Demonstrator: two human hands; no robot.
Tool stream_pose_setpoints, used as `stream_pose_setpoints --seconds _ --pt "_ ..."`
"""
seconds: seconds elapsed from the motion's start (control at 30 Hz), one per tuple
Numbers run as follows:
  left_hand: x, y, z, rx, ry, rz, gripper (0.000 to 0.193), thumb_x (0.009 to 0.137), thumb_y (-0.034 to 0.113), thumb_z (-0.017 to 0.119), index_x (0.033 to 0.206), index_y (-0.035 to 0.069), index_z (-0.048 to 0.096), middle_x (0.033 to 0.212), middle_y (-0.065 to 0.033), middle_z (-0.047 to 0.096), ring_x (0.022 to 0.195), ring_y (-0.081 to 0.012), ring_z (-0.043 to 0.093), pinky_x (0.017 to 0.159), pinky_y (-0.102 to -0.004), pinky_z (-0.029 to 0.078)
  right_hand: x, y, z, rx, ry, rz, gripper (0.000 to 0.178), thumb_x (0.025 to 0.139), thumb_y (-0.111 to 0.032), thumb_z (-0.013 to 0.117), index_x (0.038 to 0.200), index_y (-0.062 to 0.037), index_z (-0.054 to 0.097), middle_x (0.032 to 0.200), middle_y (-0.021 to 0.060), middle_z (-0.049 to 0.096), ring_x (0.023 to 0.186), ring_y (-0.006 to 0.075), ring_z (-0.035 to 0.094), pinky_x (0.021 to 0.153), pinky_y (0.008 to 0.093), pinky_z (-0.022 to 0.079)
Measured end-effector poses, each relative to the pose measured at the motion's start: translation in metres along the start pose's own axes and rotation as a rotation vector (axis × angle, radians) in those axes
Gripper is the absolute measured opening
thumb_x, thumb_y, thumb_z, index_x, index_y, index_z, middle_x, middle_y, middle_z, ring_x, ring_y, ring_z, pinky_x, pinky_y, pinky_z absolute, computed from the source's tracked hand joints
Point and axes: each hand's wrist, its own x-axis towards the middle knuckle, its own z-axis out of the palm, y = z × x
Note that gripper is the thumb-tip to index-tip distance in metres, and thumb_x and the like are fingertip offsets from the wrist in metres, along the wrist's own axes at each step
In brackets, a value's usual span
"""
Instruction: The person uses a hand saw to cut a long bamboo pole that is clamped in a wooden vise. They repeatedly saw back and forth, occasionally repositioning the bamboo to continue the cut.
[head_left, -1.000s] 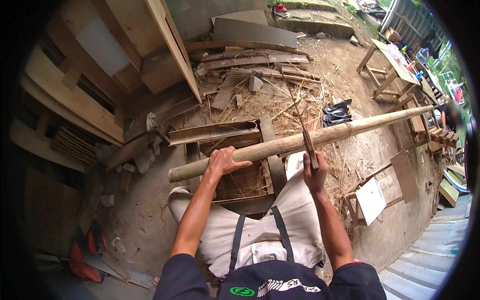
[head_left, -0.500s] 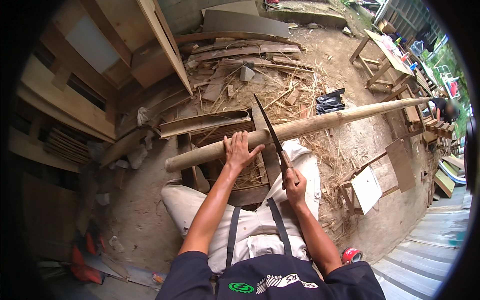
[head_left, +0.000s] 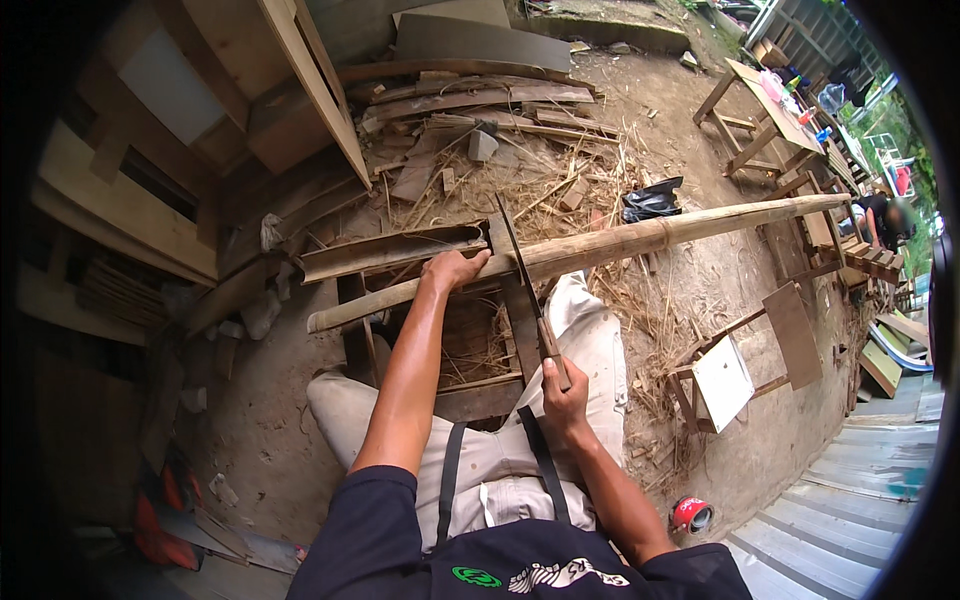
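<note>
A long bamboo pole (head_left: 620,240) lies across a low wooden frame (head_left: 518,320) before my knees, running from the near left to the far right. My left hand (head_left: 455,268) is curled over the pole from above, left of the saw; its fingertips are partly hidden. The handle of a handsaw (head_left: 513,240) is in the grip of my right hand (head_left: 567,392), over my right thigh. The dark, narrow blade points away from me and crosses the pole just right of my left hand. Beyond the pole's left part lies a split bamboo half (head_left: 390,252), hollow side showing.
Scrap boards (head_left: 480,95) and bamboo shavings cover the ground ahead. A black plastic bag (head_left: 652,200) lies past the pole. Wooden cabinets (head_left: 170,90) stand left, a work table (head_left: 770,105) far right. A red can (head_left: 691,515) is near my right elbow. Another person (head_left: 882,220) is at far right.
My left hand has gone from lying spread on the bamboo pole to curling over it, slightly farther away. The handsaw's handle and my right hand have come closer to my body.
</note>
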Motion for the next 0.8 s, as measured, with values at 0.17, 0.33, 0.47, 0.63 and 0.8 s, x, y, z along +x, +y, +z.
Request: stream_pose_setpoints --seconds 0.17,0.33,0.47,0.63,0.8 --pt "0.009 -0.005 -0.010 -0.059 -0.159 -0.032 0.080 0.089 0.069 0.043 0.105 -0.005 0.069 0.113 -0.0261 0.065 0.115 -0.0382 0.061 0.098 -0.0447 0.046 -0.034 -0.007 -0.016 -0.038 -0.003 0.031 0.032 0.098 -0.020 0.056 0.073 -0.0002 0.054 0.056 0.0021 0.045 0.054 0.0082 0.041 0.048 0.0304 0.035" --pt "0.015 -0.003 -0.016 -0.072 -0.143 0.000 0.076 0.090 0.062 0.045 0.115 -0.006 0.068 0.125 -0.0290 0.061 0.120 -0.0415 0.058 0.102 -0.0450 0.045 -0.056 -0.019 -0.033 -0.107 -0.017 0.059 0.036 0.098 -0.024 0.056 0.071 -0.0011 0.053 0.057 0.0006 0.046 0.053 0.0086 0.041 0.048 0.0293 0.033" --pt "0.001 0.001 -0.008 -0.072 -0.023 -0.048 0.072 0.088 0.058 0.047 0.113 -0.006 0.069 0.123 -0.0299 0.062 0.118 -0.0426 0.059 0.101 -0.0458 0.045 -0.001 -0.016 -0.002 -0.032 -0.004 -0.038 0.035 0.099 -0.023 0.055 0.071 -0.0019 0.053 0.057 -0.0019 0.044 0.054 0.0077 0.040 0.048 0.0294 0.032" --pt "-0.008 0.002 -0.009 -0.062 0.024 -0.003 0.070 0.088 0.054 0.044 0.100 -0.011 0.069 0.108 -0.0354 0.064 0.110 -0.0472 0.062 0.096 -0.0479 0.047 0.034 -0.015 0.014 -0.013 -0.037 0.018 0.030 0.099 -0.020 0.056 0.078 0.0003 0.058 0.058 0.0035 0.050 0.058 0.0086 0.044 0.051 0.0310 0.038" --pt "0.003 0.003 -0.015 -0.080 -0.003 0.006 0.069 0.087 0.053 0.046 0.098 -0.010 0.070 0.107 -0.0349 0.065 0.108 -0.0464 0.063 0.095 -0.0477 0.048 -0.063 -0.037 -0.043 -0.017 -0.062 0.088 0.026 0.097 -0.018 0.053 0.080 0.0004 0.060 0.055 0.0032 0.048 0.055 0.0097 0.047 0.049 0.0311 0.038"
